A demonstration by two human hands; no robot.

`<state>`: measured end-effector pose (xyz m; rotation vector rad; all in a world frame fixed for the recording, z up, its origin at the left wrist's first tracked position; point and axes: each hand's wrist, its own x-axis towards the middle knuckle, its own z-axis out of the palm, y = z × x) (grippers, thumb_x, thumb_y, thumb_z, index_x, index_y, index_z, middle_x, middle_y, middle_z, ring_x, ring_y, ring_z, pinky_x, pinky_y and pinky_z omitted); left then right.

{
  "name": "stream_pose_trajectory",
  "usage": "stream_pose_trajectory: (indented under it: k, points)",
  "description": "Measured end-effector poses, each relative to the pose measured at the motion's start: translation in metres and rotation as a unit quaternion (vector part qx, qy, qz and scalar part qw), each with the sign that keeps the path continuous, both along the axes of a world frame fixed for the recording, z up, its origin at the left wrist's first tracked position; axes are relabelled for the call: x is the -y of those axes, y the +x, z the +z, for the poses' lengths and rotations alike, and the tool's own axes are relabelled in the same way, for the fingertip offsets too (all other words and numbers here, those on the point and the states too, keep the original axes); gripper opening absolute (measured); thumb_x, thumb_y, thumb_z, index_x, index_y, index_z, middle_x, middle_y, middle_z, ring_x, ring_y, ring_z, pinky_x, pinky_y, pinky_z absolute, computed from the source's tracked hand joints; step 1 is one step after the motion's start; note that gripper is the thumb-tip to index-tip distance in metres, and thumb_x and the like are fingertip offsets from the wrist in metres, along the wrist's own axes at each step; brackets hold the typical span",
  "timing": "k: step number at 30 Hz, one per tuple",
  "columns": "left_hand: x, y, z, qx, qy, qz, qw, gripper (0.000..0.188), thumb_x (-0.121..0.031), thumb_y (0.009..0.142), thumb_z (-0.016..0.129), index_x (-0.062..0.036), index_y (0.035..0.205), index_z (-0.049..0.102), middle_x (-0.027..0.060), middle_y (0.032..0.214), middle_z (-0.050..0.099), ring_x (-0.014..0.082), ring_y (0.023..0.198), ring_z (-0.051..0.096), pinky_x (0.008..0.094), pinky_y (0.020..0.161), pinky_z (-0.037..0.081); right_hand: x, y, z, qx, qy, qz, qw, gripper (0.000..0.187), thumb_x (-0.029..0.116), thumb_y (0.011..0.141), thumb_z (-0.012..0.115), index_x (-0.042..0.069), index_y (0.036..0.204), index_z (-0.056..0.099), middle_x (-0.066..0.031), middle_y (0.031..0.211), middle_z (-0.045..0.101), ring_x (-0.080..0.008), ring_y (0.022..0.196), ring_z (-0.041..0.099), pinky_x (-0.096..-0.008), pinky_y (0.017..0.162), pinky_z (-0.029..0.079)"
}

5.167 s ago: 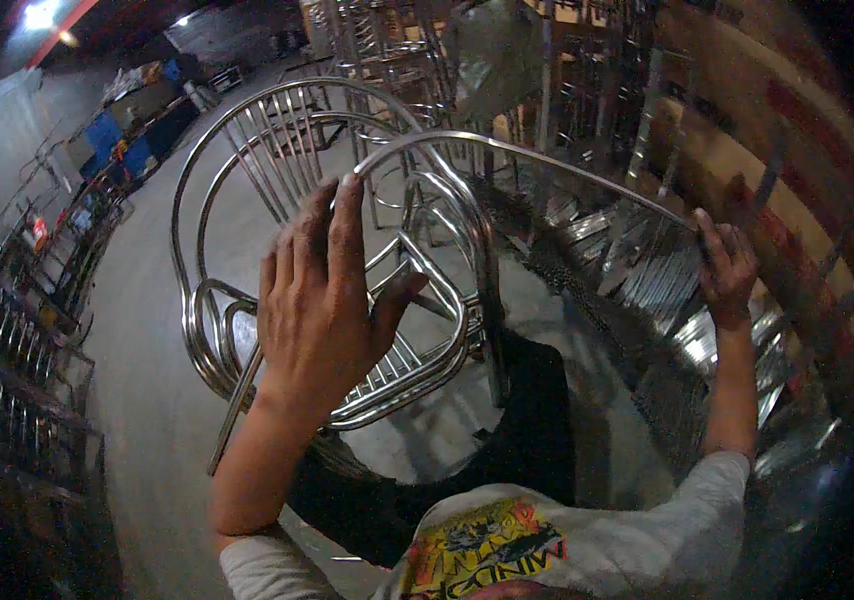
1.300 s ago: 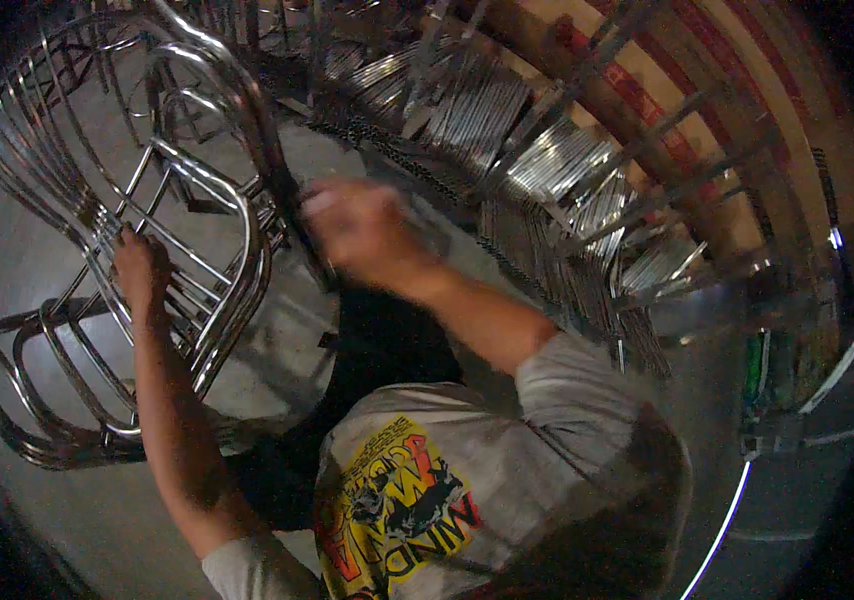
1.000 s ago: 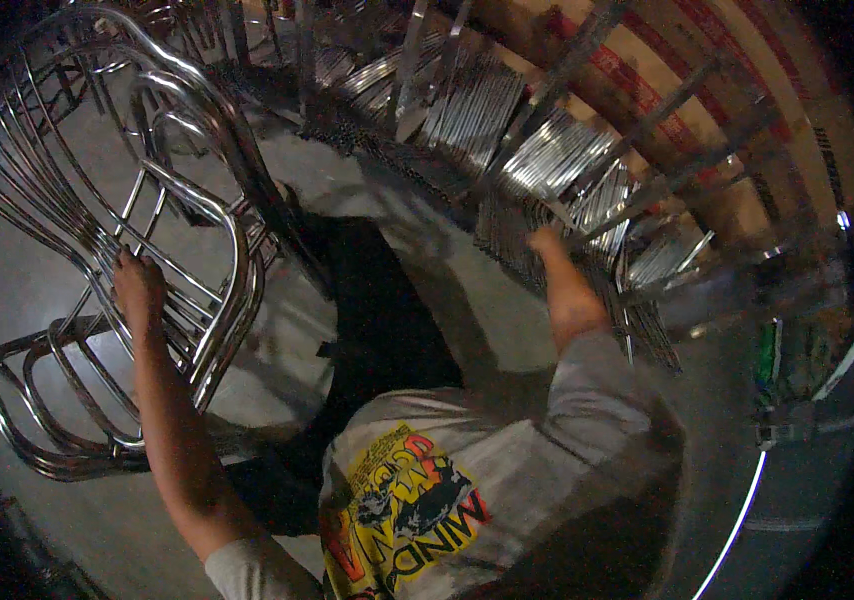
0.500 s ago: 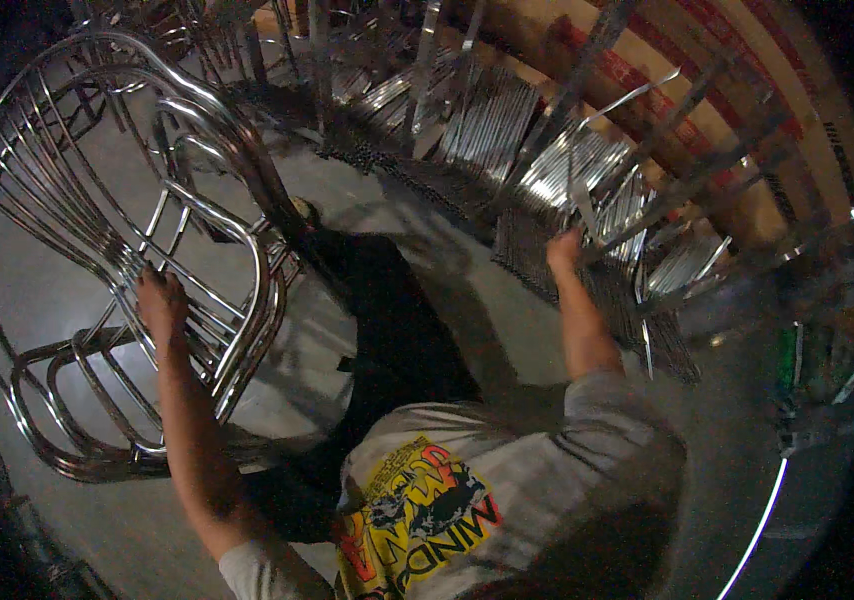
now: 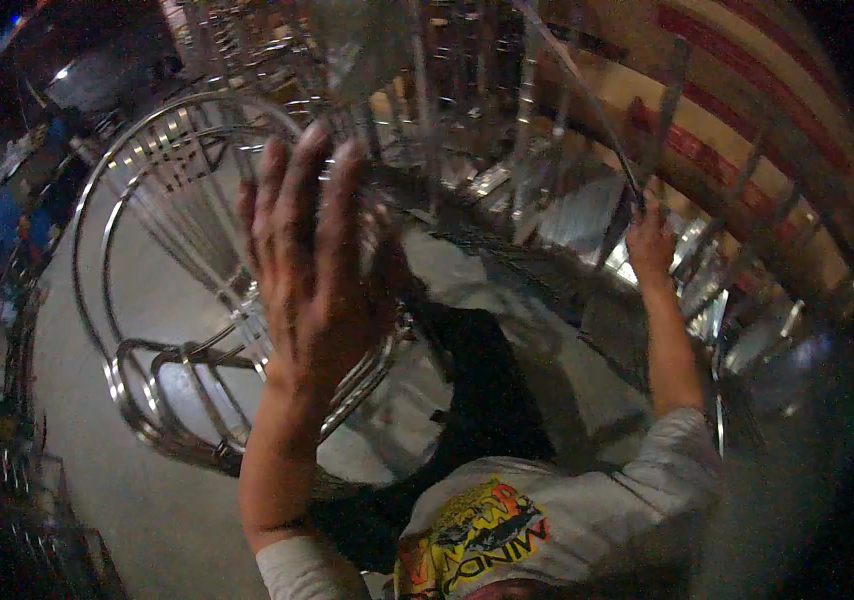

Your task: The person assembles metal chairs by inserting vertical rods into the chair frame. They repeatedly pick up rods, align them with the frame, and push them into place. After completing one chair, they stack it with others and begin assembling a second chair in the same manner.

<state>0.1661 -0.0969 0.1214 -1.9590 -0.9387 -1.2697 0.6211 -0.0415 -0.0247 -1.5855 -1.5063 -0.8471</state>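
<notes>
A shiny chair frame (image 5: 244, 297) of bent metal tubing stands on the floor in front of me and to the left, with a rounded back of thin spindles. My left hand (image 5: 312, 265) is raised above it, fingers spread and empty, covering part of the frame; I see no contact between them. Over to the right, my right hand (image 5: 651, 240) is closed around the lower end of a thin metal rod (image 5: 587, 95), which slants up to the far left. Motion blurs both hands somewhat.
Upright metal bars (image 5: 422, 110) stand in a row ahead. Bundles of shiny metal rods (image 5: 587, 215) lie behind and among them. Large brown cardboard boxes (image 5: 747, 85) with red bands rise at the far right. Blurred clutter (image 5: 22, 225), partly blue, lines the left side.
My left hand has let go of the chair frame's spindles and risen, opening out. The right hand has moved up and right, and now grips a thin rod. The view has shifted.
</notes>
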Motion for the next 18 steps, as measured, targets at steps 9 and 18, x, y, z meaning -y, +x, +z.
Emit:
stream_pose_trajectory:
  k: [9, 18]
  points:
    - [0.018, -0.039, 0.025, 0.045, -0.124, 0.063, 0.989, 0.042, -0.041, 0.087, 0.066, -0.0074, 0.109, 0.055, 0.0137, 0.083, 0.058, 0.0337, 0.074, 0.059, 0.0449, 0.063, 0.046, -0.012, -0.049, 0.132, 0.356, -0.002, 0.168, 0.919, 0.06, 0.007, 0.082, 0.061, 0.012, 0.139, 0.042, -0.0188, 0.116, 0.059, -0.0389, 0.108, 0.057, -0.0503, 0.089, 0.046]
    - [0.018, -0.117, 0.129, 0.077, 0.23, 0.095, 0.965, 0.03, -0.031, 0.095, 0.058, -0.003, 0.085, 0.055, 0.0105, 0.065, 0.057, 0.0297, 0.055, 0.054, 0.0384, 0.05, 0.043, 0.021, -0.266, 0.091, -0.059, -0.012, 0.456, 0.888, 0.066, 0.017, 0.088, 0.061, 0.0, 0.144, 0.03, -0.0208, 0.141, 0.041, -0.0341, 0.13, 0.041, -0.0433, 0.111, 0.029]
